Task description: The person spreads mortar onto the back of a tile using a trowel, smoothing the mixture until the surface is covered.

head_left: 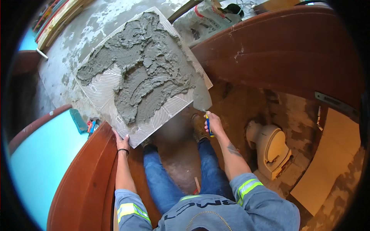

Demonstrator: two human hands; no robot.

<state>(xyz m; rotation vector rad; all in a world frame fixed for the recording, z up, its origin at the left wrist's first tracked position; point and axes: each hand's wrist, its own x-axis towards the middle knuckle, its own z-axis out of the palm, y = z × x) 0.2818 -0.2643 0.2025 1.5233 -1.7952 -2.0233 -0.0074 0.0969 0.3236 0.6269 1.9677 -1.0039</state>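
Observation:
A large square tile (103,90) lies ribbed back up in front of me, tilted in view. Thick grey mortar (154,61) covers most of that back, with ribs showing on the left and along the near edge. My left hand (122,141) grips the tile's near left corner, thumb against the edge. In my right hand (216,124), a trowel (202,99) is held by its blue and yellow handle. Mortar coats its blade, which lies against the tile's right corner. Fingers of my left hand are partly hidden by the tile.
Reddish-brown wooden doors (277,50) (86,177) stand on both sides. A toilet (271,150) sits at right, near a tan board (327,158). A bag (206,23) lies beyond the tile. Small red and blue tools (92,125) rest by the left door.

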